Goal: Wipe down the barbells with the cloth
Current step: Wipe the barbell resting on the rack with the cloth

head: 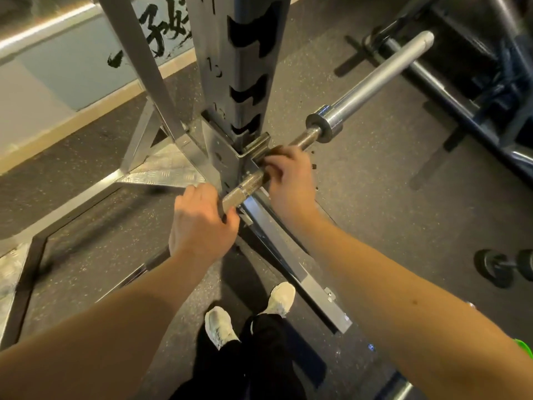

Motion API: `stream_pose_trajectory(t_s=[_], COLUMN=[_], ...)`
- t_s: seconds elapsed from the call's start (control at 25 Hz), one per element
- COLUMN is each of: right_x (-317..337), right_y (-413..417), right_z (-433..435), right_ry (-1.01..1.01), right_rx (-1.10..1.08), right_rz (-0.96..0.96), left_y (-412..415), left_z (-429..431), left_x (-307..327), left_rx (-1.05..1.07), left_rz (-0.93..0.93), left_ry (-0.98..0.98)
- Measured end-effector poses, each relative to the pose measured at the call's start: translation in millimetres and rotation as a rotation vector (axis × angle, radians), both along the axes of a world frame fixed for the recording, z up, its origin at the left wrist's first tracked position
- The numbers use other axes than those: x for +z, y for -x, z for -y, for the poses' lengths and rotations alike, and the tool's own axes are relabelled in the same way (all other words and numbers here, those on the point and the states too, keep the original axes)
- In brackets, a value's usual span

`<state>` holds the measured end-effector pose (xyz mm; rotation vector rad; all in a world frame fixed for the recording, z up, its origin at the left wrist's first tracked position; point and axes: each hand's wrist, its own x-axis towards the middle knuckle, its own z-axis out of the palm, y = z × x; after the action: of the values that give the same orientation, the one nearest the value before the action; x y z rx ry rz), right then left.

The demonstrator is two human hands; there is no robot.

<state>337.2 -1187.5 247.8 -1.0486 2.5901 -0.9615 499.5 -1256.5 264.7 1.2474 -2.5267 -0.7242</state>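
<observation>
A steel barbell (pixel 372 85) runs from the lower middle up to the upper right, its knurled shaft (pixel 248 184) lying in a hook on the grey rack upright (pixel 248 67). My left hand (pixel 202 223) grips the knurled shaft near its lower end. My right hand (pixel 290 177) curls round the shaft just beyond the hook, short of the collar (pixel 324 122). No cloth shows in either hand or anywhere in view.
The rack's base beam (pixel 291 264) runs along the rubber floor toward my white shoes (pixel 281 298). A dumbbell (pixel 506 267) lies at the right edge. Dark machine frames (pixel 473 70) stand at the upper right, and a checker-plate platform (pixel 164 171) lies left of the upright.
</observation>
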Motion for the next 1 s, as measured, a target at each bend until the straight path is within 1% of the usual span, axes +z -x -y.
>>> stream_pose_trajectory(t_s=[0.04,0.08,0.12,0.16,0.24,0.28,0.32,0.36,0.4,0.48,0.52,0.56,0.6,0.68,0.72,0.76,0.8,0.88,0.92,0.96,1.0], right_x=[0.0,1.3,4.4,5.9,9.8,8.0,4.8,2.3,-0.1,0.1,2.9,4.1,4.5,5.9,1.9,-0.7,-3.1,-3.1,0.6,4.5,8.1], right_y=[-12.1,-9.0,9.1,32.0,75.6,84.5,77.7,58.5,32.1,-4.7,1.0,18.2,39.9,75.6,78.8,67.5,49.7,17.5,17.2,26.9,41.5], right_z=[-7.6,-13.8,-15.9,-15.2,-10.9,-8.2,-4.3,-2.1,-3.9,-19.2,-25.2,-26.3,-23.8,-17.7,-16.0,-13.8,-12.7,-20.3,-24.8,-24.0,-19.4], right_ry=[-0.03,-0.059,-0.092,-0.119,-0.126,-0.098,-0.068,-0.05,-0.046,-0.059,-0.075,-0.087,-0.102,-0.078,-0.045,-0.031,-0.027,-0.063,-0.075,-0.084,-0.097], right_rx=[0.145,0.244,0.268,0.212,-0.052,-0.17,-0.23,-0.23,-0.153,0.083,0.164,0.182,0.127,-0.128,-0.232,-0.271,-0.221,0.003,0.086,0.105,0.061], right_rz=[-0.061,-0.107,-0.13,-0.133,-0.111,-0.086,-0.057,-0.038,-0.023,-0.068,-0.099,-0.128,-0.133,-0.053,-0.004,0.025,0.025,-0.016,-0.04,-0.058,-0.065], left_y=[-0.9,-1.6,-1.5,-1.1,-0.4,-0.6,-0.1,0.7,0.9,0.0,0.0,0.5,1.3,3.5,4.5,4.5,4.9,4.9,5.4,5.6,6.0], left_z=[-1.9,-4.2,-5.6,-6.2,-7.1,-6.3,-5.2,-4.2,-4.8,-6.4,-7.6,-8.4,-8.1,-6.1,-5.0,-3.6,-2.4,-1.1,-1.1,-0.4,0.6], left_x=[-0.9,-2.4,-3.8,-5.9,-11.5,-13.5,-15.0,-16.1,-15.9,-13.8,-12.4,-10.7,-9.2,-7.1,-6.5,-6.5,-6.2,-6.7,-6.6,-6.0,-5.5], left_rx=[-0.007,-0.015,-0.015,-0.015,-0.03,-0.039,-0.042,-0.044,-0.047,-0.039,-0.029,-0.017,-0.001,0.037,0.05,0.056,0.06,0.068,0.073,0.084,0.096], left_rz=[-0.013,-0.027,-0.038,-0.044,-0.035,-0.025,-0.017,-0.014,-0.018,-0.034,-0.043,-0.048,-0.046,-0.039,-0.033,-0.021,-0.005,0.021,0.031,0.04,0.047], left_ry=[0.027,0.049,0.061,0.067,0.103,0.131,0.15,0.157,0.161,0.155,0.137,0.109,0.068,-0.019,-0.041,-0.05,-0.056,-0.068,-0.085,-0.11,-0.136])
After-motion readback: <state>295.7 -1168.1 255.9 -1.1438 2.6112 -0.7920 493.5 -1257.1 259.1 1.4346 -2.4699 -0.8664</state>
